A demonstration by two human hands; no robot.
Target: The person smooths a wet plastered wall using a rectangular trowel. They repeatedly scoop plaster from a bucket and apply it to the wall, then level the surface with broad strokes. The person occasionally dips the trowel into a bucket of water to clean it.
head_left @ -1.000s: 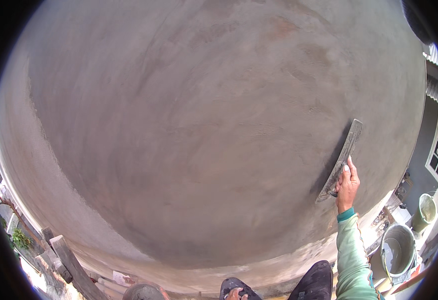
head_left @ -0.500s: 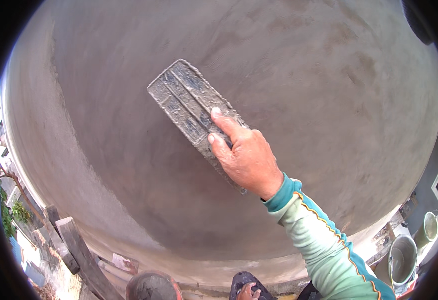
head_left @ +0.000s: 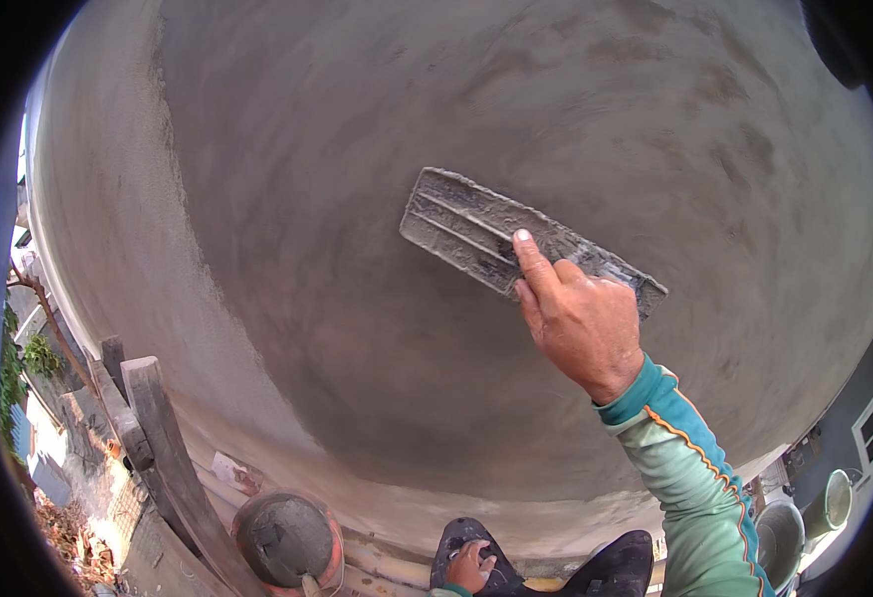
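My right hand (head_left: 588, 323) grips a grey plastering float (head_left: 466, 224), its ribbed back caked with mortar. Two fingertips rest along the float's back, while its handle is mostly hidden under my palm. The float lies slantwise against a broad wall of wet grey plaster (head_left: 357, 378), its long end toward the upper left. Down at the lower edge, my left hand (head_left: 469, 567) rests on my dark-clad knee, fingers lying over it, with no tool visible in it.
A round bucket (head_left: 334, 562) of mortar stands at lower left, beside upright wooden planks (head_left: 173, 448). Two more buckets, one pale (head_left: 833, 502) and one grey (head_left: 777, 532), are at lower right. A lighter plaster strip (head_left: 148, 199) runs down the wall's left side.
My right hand has moved the float rightward and slightly down across the plaster, turning it flatter. The view has shifted, showing more of the mortar bucket, my knees and my left hand.
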